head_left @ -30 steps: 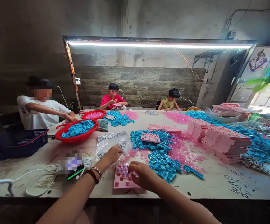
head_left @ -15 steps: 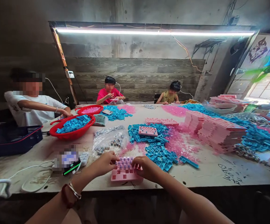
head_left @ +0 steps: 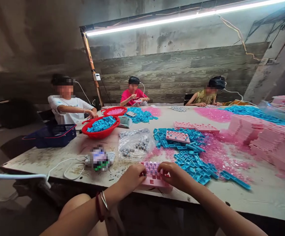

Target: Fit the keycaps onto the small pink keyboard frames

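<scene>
A pink plastic board with rows of square holes (head_left: 154, 182) lies at the table's front edge, between my hands. Small clear-purple pieces (head_left: 152, 166) fill its far rows, while several nearer holes show dark red. My left hand (head_left: 133, 176) rests at the board's left side, thumb and fingertips drawn together around something small and dark that I cannot make out. Over the right side bends my right hand (head_left: 173, 173), fingers curled down onto the pieces; its fingertips are partly hidden. Just beyond it lies a heap of blue plastic trays (head_left: 193, 165).
Scattered pink pieces (head_left: 213, 154) and stacked pink boards (head_left: 272, 141) are to the right. A plastic bag of beads (head_left: 134, 144), red baskets (head_left: 96, 133), a blue basket (head_left: 68, 136) and a cabled device (head_left: 99, 159) stand left. Three people sit across the table.
The view has turned left and tilted, so everything sits farther right. My left hand has slid nearer along the board's left side; my right hand stays over its right side.
</scene>
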The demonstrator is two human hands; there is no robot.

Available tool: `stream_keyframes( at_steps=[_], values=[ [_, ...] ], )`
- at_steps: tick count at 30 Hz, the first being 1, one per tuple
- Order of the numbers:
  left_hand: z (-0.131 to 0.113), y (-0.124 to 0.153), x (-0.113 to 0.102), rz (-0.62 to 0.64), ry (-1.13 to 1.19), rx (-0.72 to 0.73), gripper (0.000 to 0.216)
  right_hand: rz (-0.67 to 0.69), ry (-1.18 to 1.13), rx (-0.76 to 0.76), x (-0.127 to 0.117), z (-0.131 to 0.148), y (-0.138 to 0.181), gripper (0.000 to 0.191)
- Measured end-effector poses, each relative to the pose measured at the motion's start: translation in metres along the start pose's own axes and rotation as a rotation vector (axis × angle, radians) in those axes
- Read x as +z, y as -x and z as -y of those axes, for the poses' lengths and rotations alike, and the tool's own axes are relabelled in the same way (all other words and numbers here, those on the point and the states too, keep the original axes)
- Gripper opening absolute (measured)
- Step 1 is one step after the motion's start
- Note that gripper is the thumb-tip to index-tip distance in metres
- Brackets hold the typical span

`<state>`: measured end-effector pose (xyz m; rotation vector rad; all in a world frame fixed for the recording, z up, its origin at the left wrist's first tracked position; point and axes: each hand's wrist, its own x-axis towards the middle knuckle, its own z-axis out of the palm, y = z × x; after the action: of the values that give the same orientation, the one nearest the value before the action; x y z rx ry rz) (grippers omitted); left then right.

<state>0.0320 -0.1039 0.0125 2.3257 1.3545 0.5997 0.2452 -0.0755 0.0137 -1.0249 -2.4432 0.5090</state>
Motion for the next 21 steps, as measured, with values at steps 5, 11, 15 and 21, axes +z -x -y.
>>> stream_keyframes(
  at_steps=[5,11,15,21],
  values=[
    [0.004,-0.004,-0.001,0.008,0.097,-0.078,0.015,-0.005,0.016,-0.001,-0.002,0.001,0.000,0.023],
    [0.002,-0.004,-0.005,0.005,0.116,-0.105,0.019,-0.007,0.010,-0.002,-0.001,0.003,0.003,0.024],
    [0.001,-0.004,-0.004,-0.010,0.156,-0.110,0.020,-0.006,0.005,0.007,-0.001,0.003,0.003,0.023],
    [0.006,-0.005,-0.010,-0.005,0.268,-0.148,0.013,0.001,0.021,0.008,-0.003,0.003,0.003,0.023]
  ],
)
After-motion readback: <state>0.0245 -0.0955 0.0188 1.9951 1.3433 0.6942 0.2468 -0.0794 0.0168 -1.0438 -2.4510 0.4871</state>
